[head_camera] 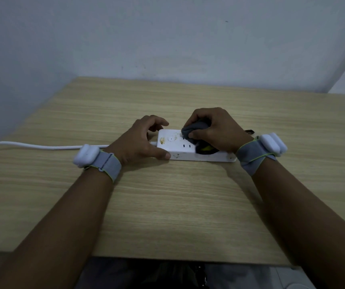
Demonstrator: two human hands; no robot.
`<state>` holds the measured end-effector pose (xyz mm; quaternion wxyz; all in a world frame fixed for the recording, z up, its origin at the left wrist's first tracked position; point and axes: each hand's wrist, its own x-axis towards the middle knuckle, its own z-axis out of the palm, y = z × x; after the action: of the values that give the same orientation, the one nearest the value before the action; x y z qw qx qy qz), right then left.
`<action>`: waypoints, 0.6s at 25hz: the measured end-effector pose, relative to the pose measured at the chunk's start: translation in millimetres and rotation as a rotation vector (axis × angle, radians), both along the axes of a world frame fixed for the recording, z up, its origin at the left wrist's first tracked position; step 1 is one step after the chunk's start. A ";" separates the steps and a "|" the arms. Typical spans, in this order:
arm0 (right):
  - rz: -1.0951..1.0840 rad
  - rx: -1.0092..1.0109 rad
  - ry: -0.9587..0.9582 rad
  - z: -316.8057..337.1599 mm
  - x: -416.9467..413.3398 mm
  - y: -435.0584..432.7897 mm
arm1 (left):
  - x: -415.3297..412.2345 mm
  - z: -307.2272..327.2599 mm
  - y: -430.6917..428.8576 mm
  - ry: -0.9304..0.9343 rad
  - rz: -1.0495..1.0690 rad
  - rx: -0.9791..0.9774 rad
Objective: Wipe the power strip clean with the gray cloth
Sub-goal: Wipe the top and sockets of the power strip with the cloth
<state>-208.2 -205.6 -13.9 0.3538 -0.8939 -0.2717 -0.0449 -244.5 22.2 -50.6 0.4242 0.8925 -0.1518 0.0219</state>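
With our left hand [138,140] gripping the cord end of the white power strip [175,142] on the wooden surface [167,205], our right hand [215,130], clutching the bunched gray cloth [196,127] on its top, should rub firmly leftward over the yellowish stains [162,140].

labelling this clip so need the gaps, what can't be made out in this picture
Head view only:
- power strip: its right sockets are hidden under the right hand and gray cloth.
- white cord: cut off by the left edge, so its plug end is unseen.
- dark object past the right wrist: mostly hidden, too small to identify.
- black and yellow patch under the right palm: cloth or not, unclear.
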 end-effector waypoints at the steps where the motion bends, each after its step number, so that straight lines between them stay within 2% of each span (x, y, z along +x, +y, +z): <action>1: -0.001 -0.002 0.003 -0.4 -0.5 0.7 | -0.2 -0.5 -0.8 -0.010 0.007 0.007; 5: -0.072 -0.034 -0.131 -2.6 -0.2 10.2 | -1.6 -1.3 -3.8 -0.049 0.023 0.028; 8: 0.049 -0.050 -0.087 -2.1 -2.1 10.1 | -2.4 -1.6 -5.2 -0.058 0.029 0.041; 13: -0.066 -0.045 -0.173 -3.9 -0.9 13.8 | -1.6 -0.9 -6.5 -0.057 0.037 0.052; 15: -0.017 -0.041 -0.121 -2.5 -0.6 10.4 | -1.7 -1.1 -7.5 -0.058 0.040 0.050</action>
<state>-208.9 -195.2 -16.4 0.3181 -0.8988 -0.2858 -0.0965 -246.3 14.7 -51.8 0.3965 0.9047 -0.1466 0.0525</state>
